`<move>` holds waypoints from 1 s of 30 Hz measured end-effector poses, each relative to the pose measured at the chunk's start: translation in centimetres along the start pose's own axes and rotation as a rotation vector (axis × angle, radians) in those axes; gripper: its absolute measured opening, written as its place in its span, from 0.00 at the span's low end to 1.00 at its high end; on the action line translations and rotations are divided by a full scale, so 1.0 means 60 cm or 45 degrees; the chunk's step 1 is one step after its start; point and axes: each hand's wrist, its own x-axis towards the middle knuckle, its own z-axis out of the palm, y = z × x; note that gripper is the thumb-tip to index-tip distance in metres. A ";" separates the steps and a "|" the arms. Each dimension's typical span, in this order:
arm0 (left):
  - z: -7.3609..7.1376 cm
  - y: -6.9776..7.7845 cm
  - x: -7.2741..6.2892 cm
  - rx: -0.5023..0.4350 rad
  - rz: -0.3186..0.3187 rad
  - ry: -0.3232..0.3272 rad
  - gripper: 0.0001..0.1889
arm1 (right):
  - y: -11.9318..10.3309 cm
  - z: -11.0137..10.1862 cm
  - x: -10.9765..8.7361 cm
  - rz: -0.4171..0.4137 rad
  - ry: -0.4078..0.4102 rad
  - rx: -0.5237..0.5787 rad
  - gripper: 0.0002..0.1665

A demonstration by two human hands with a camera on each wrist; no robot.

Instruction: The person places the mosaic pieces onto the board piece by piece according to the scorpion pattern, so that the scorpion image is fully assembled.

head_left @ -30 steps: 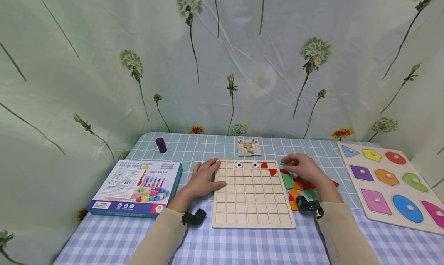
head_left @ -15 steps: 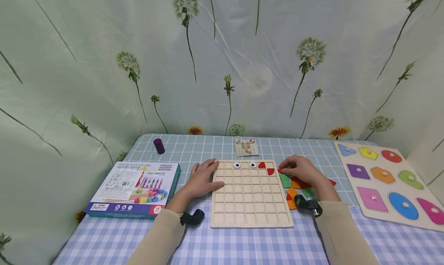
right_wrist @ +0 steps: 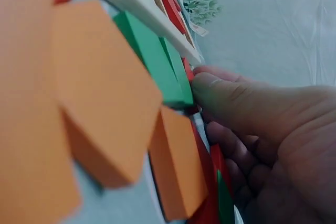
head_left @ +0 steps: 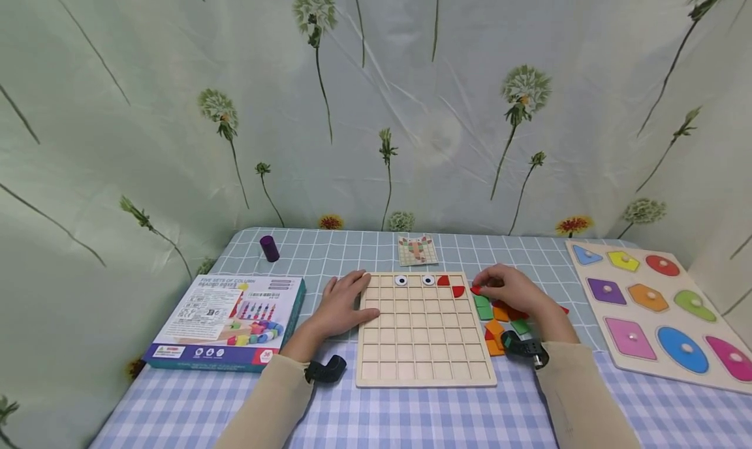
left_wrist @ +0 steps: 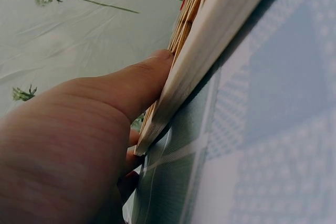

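Note:
A wooden grid board (head_left: 425,351) lies flat, with two eye pieces (head_left: 414,280) and two red quarter-circle pieces (head_left: 458,292) in its top rows. My left hand (head_left: 342,305) holds its upper left edge, thumb (left_wrist: 142,80) over the rim; the other fingers are partly hidden. Beside the board's upper right edge, my right hand (head_left: 510,287) pinches a small red piece (right_wrist: 188,70) between thumb and fingertips; its full shape is hidden. Green pieces (head_left: 484,307), orange pieces (head_left: 495,340) and more red pieces lie loose below and under that hand.
A small pattern card (head_left: 418,250) stands behind the board. A purple cylinder (head_left: 269,248) and a bead-set box (head_left: 229,322) are on the left. To the right lies a knobbed shape puzzle (head_left: 649,305). A flowered curtain (head_left: 352,109) hangs along the table's back edge.
The right hand has reached slightly down onto a red piece beside the board and pinches it. The left hand stays on the board's edge. The whole head view has shifted slightly.

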 end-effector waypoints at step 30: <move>0.000 0.003 0.000 0.007 -0.013 0.001 0.42 | -0.018 -0.015 -0.015 -0.070 -0.159 0.011 0.08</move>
